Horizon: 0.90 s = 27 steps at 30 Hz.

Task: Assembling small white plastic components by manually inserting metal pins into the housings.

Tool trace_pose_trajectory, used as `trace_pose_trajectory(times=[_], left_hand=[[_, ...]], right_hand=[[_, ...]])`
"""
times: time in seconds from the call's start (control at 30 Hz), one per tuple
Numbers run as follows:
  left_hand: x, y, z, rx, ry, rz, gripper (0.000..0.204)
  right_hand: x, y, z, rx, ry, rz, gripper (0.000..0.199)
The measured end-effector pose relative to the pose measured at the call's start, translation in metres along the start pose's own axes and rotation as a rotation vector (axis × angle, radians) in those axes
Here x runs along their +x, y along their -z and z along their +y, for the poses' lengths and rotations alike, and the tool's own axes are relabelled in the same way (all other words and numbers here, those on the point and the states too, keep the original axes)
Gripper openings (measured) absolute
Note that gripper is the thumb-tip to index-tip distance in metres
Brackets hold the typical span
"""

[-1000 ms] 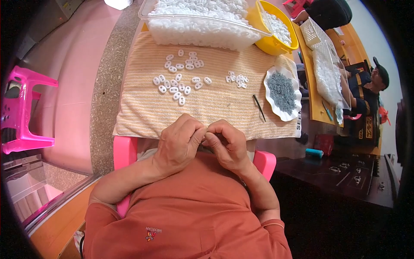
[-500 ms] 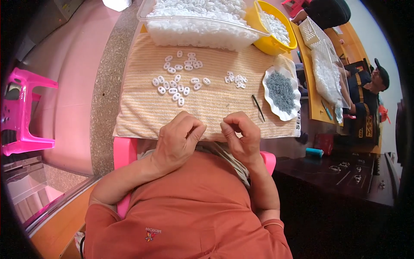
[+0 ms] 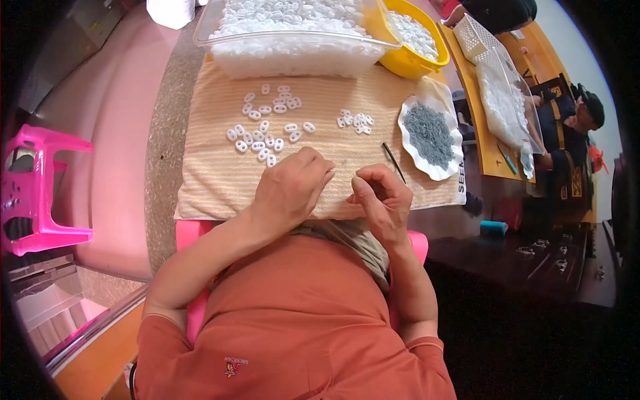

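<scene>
My left hand (image 3: 291,191) is above the front of a striped towel (image 3: 208,179), its thumb and finger pinching a small white piece (image 3: 331,171) that is mostly hidden. Just to its right, my right hand (image 3: 385,202) is closed in a pinch; what its fingertips hold is too small to make out. Beyond my left hand lie several loose white oval pieces with two holes (image 3: 259,145). A little cluster of smaller white pieces (image 3: 361,121) lies farther right. A thin dark stick-like tool (image 3: 393,162) rests beyond my right hand, beside a wavy-rimmed white dish (image 3: 455,157) of tiny grey parts (image 3: 429,133).
At the towel's far edge stand a clear bin (image 3: 293,63) full of white pieces and a yellow basin (image 3: 408,65) of more. A pink stool (image 3: 41,193) is at the left. On the right, a person (image 3: 579,127) is by another table with a white-filled clear container (image 3: 505,113).
My left hand has moved forward and turned, and a white bit now shows at its fingertips. My right hand has shifted slightly right. The whole view has tilted a little.
</scene>
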<state>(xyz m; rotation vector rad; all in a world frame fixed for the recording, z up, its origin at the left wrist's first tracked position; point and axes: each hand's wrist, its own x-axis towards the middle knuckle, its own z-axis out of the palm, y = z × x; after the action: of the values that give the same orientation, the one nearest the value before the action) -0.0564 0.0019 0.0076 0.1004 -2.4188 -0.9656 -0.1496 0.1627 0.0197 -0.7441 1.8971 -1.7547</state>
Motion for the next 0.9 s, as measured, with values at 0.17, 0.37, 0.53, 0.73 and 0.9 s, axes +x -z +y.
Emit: trace_pose_trajectory(times=[0.17, 0.37, 0.53, 0.73, 0.9], left_hand=[[0.0, 0.002, -0.005, -0.072, 0.052, 0.031, 0.011], [-0.011, 0.008, 0.0, -0.439, 0.323, -0.052, 0.016], [-0.017, 0.015, 0.011, -0.845, 0.655, -0.255, 0.023], [-0.023, 0.017, 0.011, -0.983, 0.739, -0.297, 0.025], [-0.026, 0.019, 0.012, -0.991, 0.731, -0.31, 0.025]], right_hand=[[0.001, 0.002, 0.0, -0.012, -0.018, -0.006, 0.008], [0.0, 0.003, 0.007, -0.061, 0.065, -0.102, 0.006], [-0.004, -0.002, -0.002, -0.277, 0.284, -0.221, 0.006], [-0.004, -0.005, -0.005, -0.289, 0.375, -0.243, 0.01], [-0.006, -0.005, -0.007, -0.29, 0.367, -0.262, 0.01]])
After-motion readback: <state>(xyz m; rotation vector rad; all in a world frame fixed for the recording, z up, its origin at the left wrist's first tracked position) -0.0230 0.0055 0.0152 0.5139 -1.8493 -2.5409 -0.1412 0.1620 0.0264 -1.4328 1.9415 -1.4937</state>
